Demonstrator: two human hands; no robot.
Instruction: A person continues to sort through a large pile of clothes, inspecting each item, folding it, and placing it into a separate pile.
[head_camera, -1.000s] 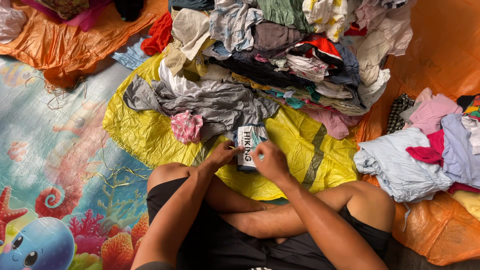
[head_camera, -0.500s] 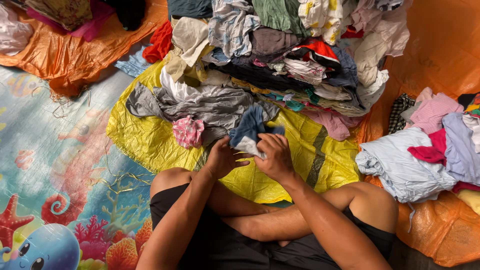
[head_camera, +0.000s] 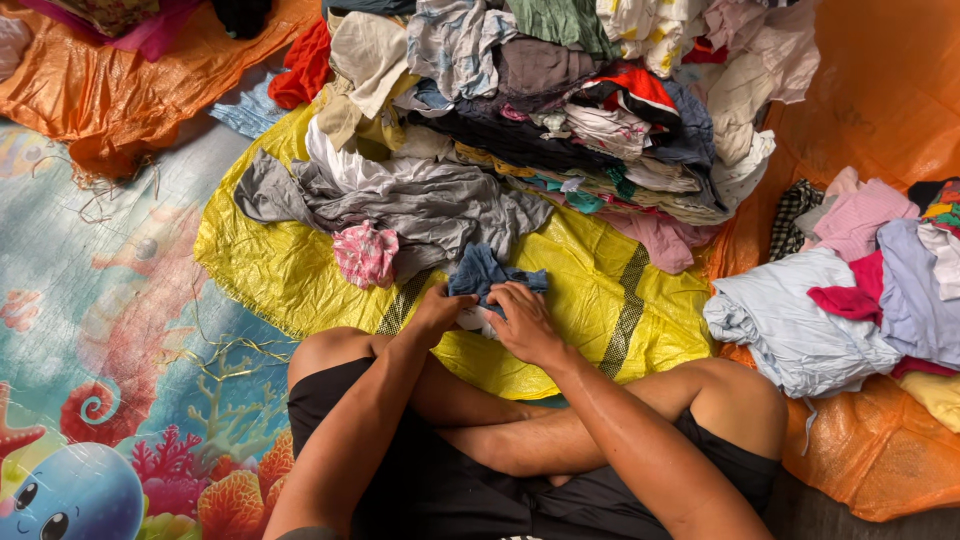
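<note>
A small blue garment (head_camera: 487, 275) is pinned at the near edge of the yellow sheet (head_camera: 600, 310), grasped in the grip of both the left hand (head_camera: 437, 310) and right hand (head_camera: 522, 320). Just beyond, a grey shirt (head_camera: 420, 205) is spread below the heaped clothes pile (head_camera: 560, 90); a pink floral cloth (head_camera: 365, 253) lies left.

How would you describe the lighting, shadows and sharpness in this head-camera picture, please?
Head view: even, soft light with warm colours; only faint shadows under the heap of crumpled mixed clothes. The left hand and right hand, both on the small folded blue-grey cloth, look sharp, not smeared. The shiny yellow plastic sheet shows mild sheen, no harsh glare.
</note>
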